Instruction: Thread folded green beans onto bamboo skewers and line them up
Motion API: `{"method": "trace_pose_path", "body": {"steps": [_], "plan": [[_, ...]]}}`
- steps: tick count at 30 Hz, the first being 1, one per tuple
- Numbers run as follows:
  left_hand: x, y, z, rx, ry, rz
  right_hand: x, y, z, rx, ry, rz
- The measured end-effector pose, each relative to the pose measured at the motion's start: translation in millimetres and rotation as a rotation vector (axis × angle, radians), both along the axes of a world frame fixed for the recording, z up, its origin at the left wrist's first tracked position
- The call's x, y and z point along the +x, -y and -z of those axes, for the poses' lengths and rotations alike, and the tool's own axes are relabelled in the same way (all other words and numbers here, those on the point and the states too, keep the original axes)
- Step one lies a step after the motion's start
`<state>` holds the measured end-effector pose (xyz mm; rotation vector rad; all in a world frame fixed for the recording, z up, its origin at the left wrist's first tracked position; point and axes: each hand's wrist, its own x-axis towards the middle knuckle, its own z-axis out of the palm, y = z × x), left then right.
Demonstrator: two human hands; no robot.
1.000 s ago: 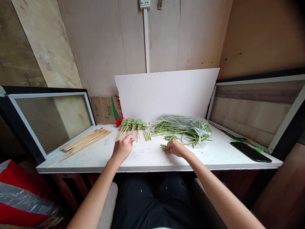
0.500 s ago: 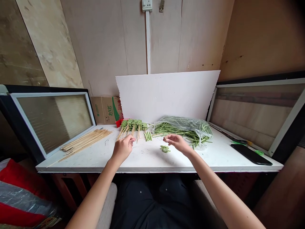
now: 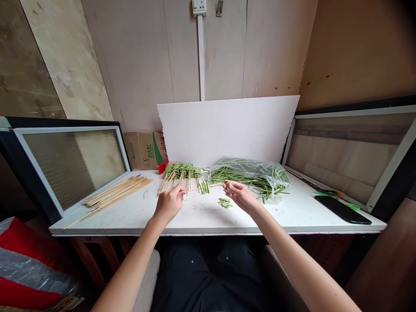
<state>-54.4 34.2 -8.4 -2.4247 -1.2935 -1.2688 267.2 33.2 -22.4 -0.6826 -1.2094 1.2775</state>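
Observation:
My left hand (image 3: pixel 171 200) is closed on one end of a thin wooden skewer (image 3: pixel 193 190). Several short green bean pieces (image 3: pixel 204 187) are threaded side by side on it between my hands. At the skewer's other end, my right hand (image 3: pixel 236 193) pinches a small green bean piece (image 3: pixel 226 185) against the tip. A small pile of cut bean pieces (image 3: pixel 225 203) lies on the white table below my right hand. Behind my left hand, finished-looking bean skewers (image 3: pixel 183 170) are stacked with their sticks toward me.
Bare skewers (image 3: pixel 118 190) lie at the left. A clear plastic bag of long green beans (image 3: pixel 250 173) sits behind my right hand. A black phone (image 3: pixel 342 209) and green-handled scissors (image 3: pixel 353 207) are at the right. A cardboard box (image 3: pixel 143 151) stands at the back left.
My right hand has moved slightly left and down to the skewer's tip, with a bean piece now visible in its fingers. The threaded skewer has shifted a little to the right.

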Motion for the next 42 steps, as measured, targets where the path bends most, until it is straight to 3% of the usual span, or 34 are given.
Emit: {"method": "trace_pose_path", "body": {"steps": [19, 32, 42], "plan": [[-2, -4, 3.2, -0.009, -0.038, -0.036, -6, 5, -3.2, -0.019, -0.025, 0.004], [1, -4, 8.5, 0.105, -0.110, -0.123, -14, 6, 4.0, 0.075, 0.069, 0.218], [1, -4, 8.1, 0.085, -0.022, -0.129, -18, 8, -2.6, 0.012, -0.078, 0.135]]}}
